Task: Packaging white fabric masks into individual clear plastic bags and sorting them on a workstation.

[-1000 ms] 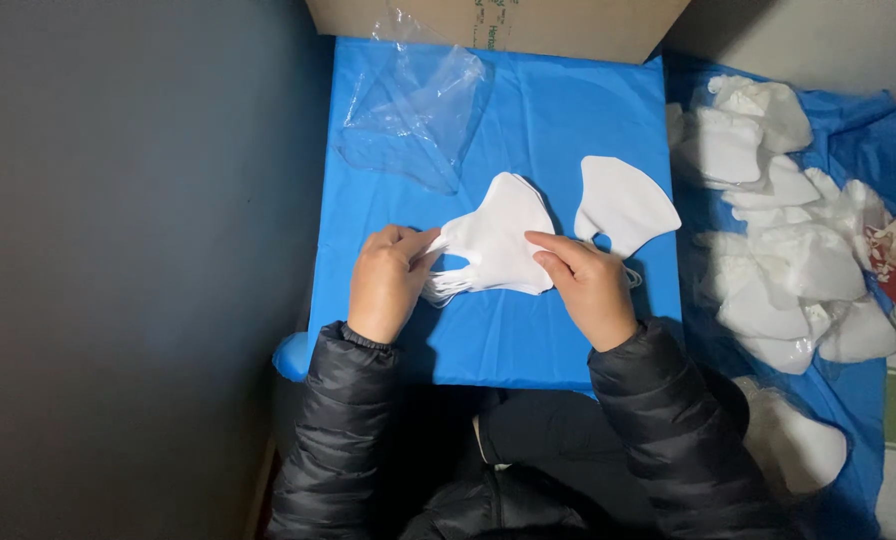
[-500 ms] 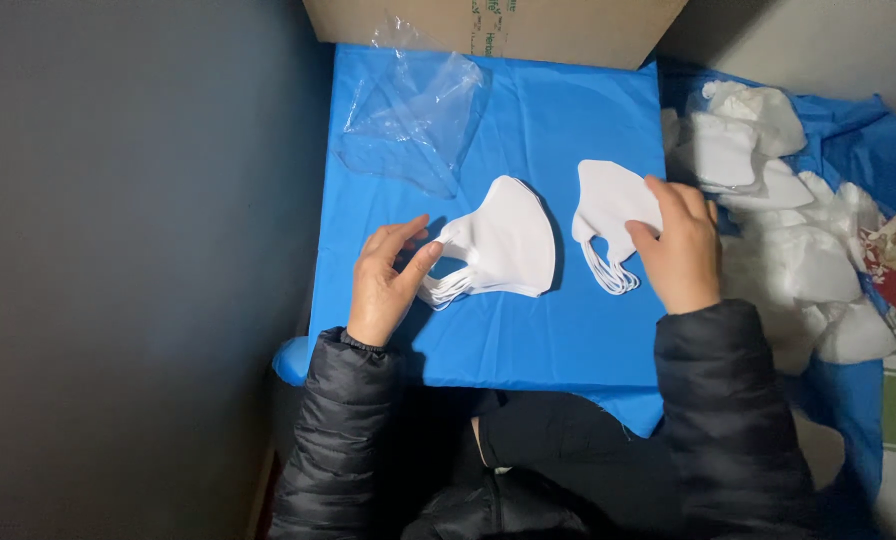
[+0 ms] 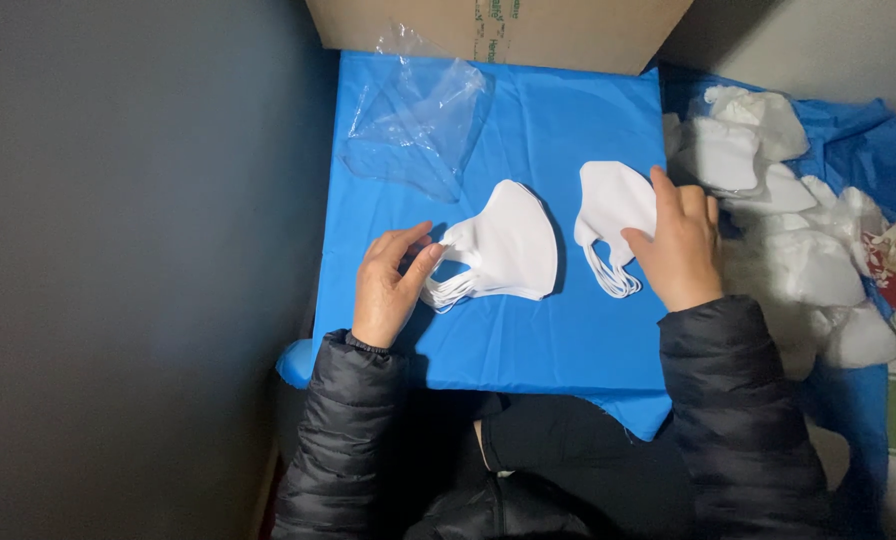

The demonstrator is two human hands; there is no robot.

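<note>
A stack of folded white face masks [image 3: 506,243] lies in the middle of a blue-covered surface [image 3: 558,120]. My left hand [image 3: 391,282] pinches the ear loops at the left end of that stack. A second, smaller stack of white masks [image 3: 610,203] lies to the right, its ear loops trailing toward me. My right hand [image 3: 680,242] rests on the right side of this second stack, fingers spread over it. Both arms wear black puffy sleeves.
A crumpled clear plastic bag [image 3: 420,120] lies at the far left of the blue surface. A cardboard box [image 3: 508,28] stands behind it. A heap of loose white masks [image 3: 788,230] covers the blue sheet to the right. A dark wall is on the left.
My right hand left the middle stack and moved right onto the second stack of masks. My left hand stayed on the middle stack's ear loops.
</note>
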